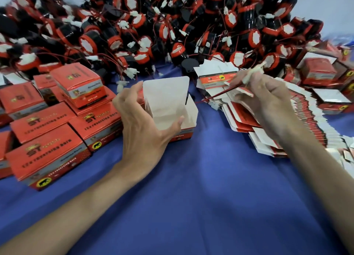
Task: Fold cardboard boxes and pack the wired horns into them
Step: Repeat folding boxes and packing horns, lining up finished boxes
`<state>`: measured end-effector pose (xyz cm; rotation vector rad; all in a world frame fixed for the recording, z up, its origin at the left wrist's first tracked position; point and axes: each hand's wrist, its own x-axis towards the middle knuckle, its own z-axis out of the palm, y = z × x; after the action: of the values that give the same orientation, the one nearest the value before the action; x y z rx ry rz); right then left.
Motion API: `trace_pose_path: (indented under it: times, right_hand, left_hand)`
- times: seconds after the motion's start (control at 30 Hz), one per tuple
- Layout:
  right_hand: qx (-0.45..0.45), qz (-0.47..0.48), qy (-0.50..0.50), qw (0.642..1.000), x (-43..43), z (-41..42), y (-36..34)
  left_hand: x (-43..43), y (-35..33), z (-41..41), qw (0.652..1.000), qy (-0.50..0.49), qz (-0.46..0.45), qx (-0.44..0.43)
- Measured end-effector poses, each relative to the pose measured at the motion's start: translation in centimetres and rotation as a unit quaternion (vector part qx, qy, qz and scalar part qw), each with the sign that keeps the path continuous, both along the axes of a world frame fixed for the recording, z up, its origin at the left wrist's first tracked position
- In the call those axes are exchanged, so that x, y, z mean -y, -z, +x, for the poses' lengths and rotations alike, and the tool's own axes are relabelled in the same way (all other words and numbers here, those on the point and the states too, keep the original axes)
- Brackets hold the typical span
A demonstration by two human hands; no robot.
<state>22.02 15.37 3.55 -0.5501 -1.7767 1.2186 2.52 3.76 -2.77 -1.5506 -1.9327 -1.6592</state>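
The left hand (145,124) reaches forward, back up, its grip curled round the open cardboard box (170,105), thumb on the near wall. To its right, the right hand (268,99) pinches a white connector (254,71). The connector's red wire (220,92) slants down toward the box, over the flat box blanks (243,118).

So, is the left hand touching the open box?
Touching. The head view shows the left hand gripping the open box, thumb pressed on its near wall.
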Motion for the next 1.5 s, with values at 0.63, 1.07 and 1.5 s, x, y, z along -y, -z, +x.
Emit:
trace_pose_path:
  times: [0.63, 1.07, 1.5]
  right_hand:
    - [0.243, 0.179, 0.223, 0.927, 0.3, -1.5, 2.1]
    - [0.31, 0.253, 0.123, 0.908, 2.3, -1.8, 1.8]
    - [0.151, -0.014, 0.069, 0.986, 6.0, -4.7, 2.6]
  left_hand:
    - [0.6, -0.3, 0.5, 0.957, 0.088, -0.038, -0.275]
    - [0.2, -0.4, 0.1, 0.967, 0.091, -0.055, -0.232]
    - [0.9, -0.5, 0.6, 0.973, 0.193, 0.042, -0.12]
